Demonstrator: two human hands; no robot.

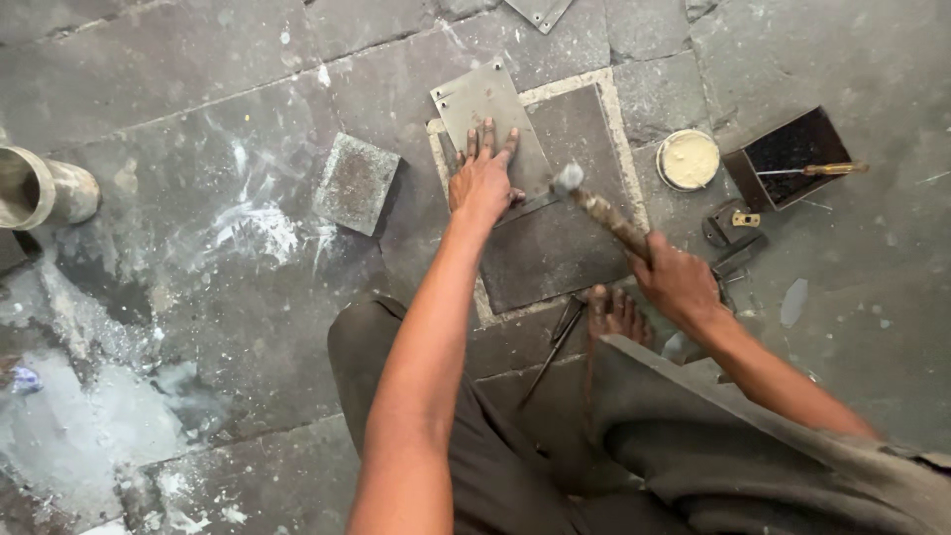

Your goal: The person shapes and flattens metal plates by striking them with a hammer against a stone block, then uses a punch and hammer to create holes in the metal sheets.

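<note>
My left hand (482,181) lies flat, fingers spread, on a thin grey metal sheet (485,104) that rests on a dark square slab (570,243) set in the stone floor. My right hand (677,279) grips the wooden handle of a hammer (604,213). The hammer's blurred metal head is just above the sheet's right edge, close to my left thumb. My bare foot (614,312) rests at the slab's near edge.
A square stone block (355,182) lies left of the sheet. A round tin of pale paste (688,159), a dark open metal box (788,154) with a screwdriver (812,170) across it, and small metal fittings (731,220) lie to the right. A metal pipe (45,188) sits far left. Thin rods (555,347) lie by my foot.
</note>
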